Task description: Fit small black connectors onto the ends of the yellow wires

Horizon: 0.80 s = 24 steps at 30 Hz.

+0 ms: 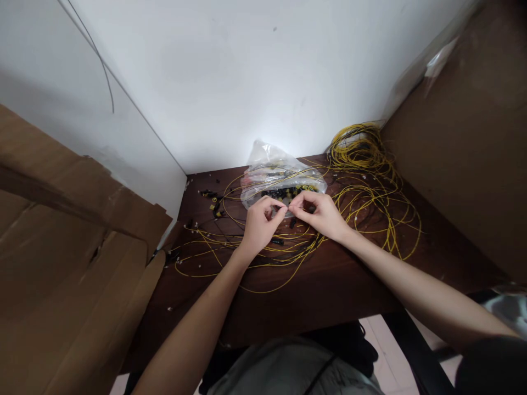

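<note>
My left hand (262,220) and my right hand (321,213) meet above the middle of the table, thumbs and forefingers pinched, tips nearly touching. Whatever sits between the fingertips is too small to make out. Just behind them lies a transparent plastic bag (269,156) with small black and yellow parts (282,193) at its near side. Thin yellow cables (302,262) run beneath both hands in loose loops. A small black piece (277,241) rests below my left hand's fingers.
A thick coil of yellow cable (356,148) lies at the back right. More black and yellow bits (216,206) are scattered left on the dark brown table (329,291). Cardboard (82,263) borders the left, a brown panel (461,148) the right, and a white wall (247,71) the back.
</note>
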Each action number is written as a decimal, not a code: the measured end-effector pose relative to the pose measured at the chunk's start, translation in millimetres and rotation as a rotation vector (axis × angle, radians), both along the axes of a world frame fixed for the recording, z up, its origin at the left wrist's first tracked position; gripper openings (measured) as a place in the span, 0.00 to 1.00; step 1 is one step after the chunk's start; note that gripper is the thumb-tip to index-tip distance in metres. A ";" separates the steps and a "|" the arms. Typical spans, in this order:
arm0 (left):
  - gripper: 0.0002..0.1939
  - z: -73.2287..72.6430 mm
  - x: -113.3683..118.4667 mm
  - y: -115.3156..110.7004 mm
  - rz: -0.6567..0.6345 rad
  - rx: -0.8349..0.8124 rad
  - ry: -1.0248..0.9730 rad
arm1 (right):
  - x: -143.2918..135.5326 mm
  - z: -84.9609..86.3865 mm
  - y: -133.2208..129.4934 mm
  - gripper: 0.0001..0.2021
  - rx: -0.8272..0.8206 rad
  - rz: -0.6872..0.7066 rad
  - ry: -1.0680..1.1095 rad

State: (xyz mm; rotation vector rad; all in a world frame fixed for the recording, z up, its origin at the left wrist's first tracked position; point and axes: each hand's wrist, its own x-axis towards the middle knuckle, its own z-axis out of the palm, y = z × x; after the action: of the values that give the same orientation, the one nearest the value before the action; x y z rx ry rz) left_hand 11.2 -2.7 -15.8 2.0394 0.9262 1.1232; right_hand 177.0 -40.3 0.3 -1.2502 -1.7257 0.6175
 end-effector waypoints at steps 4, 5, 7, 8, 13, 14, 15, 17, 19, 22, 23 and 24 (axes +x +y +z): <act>0.04 -0.8 0.1 0.5 -0.004 -0.010 -0.017 | 0.5 0.0 0.0 0.08 0.006 0.005 -0.014; 0.04 -0.7 0.2 0.5 -0.006 -0.016 -0.019 | 0.6 -0.1 0.0 0.08 0.008 0.009 -0.022; 0.04 0.0 0.4 0.1 -0.010 -0.026 -0.017 | 0.8 -0.4 0.1 0.09 0.013 0.018 -0.040; 0.04 0.6 0.4 -0.1 -0.011 -0.030 -0.015 | 0.9 -0.6 0.1 0.09 0.015 0.022 -0.048; 0.04 3.8 0.7 -1.5 -0.018 -0.023 -0.004 | 0.9 -1.3 0.1 0.10 0.013 0.027 -0.069; 0.04 4.3 0.8 -1.7 -0.020 -0.021 -0.004 | 0.9 -1.3 0.1 0.10 0.011 0.026 -0.070; 0.04 4.9 0.8 -1.9 -0.022 -0.019 -0.004 | 0.9 -1.3 0.1 0.10 0.008 0.027 -0.071; 0.04 5.6 0.7 -2.0 -0.028 -0.017 -0.005 | 0.9 -1.2 0.3 0.09 0.003 0.031 -0.066; 0.04 6.0 0.5 -1.8 -0.038 -0.018 -0.007 | 1.0 -1.3 0.6 0.09 -0.001 0.040 -0.058; 0.04 5.4 0.1 -1.2 -0.052 -0.023 -0.013 | 1.1 -1.8 1.3 0.08 -0.006 0.062 -0.040; 0.04 5.1 0.0 -0.9 -0.056 -0.024 -0.014 | 1.1 -2.0 1.5 0.08 -0.012 0.070 -0.034; 0.04 4.8 0.0 -0.7 -0.061 -0.025 -0.014 | 1.1 -2.1 1.6 0.08 -0.020 0.077 -0.028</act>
State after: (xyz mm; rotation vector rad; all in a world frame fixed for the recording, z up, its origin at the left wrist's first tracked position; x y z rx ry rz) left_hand 11.1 -3.4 -11.1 2.0234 0.8616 1.0861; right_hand 178.1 -38.7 -1.8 -1.2165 -1.8019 0.6668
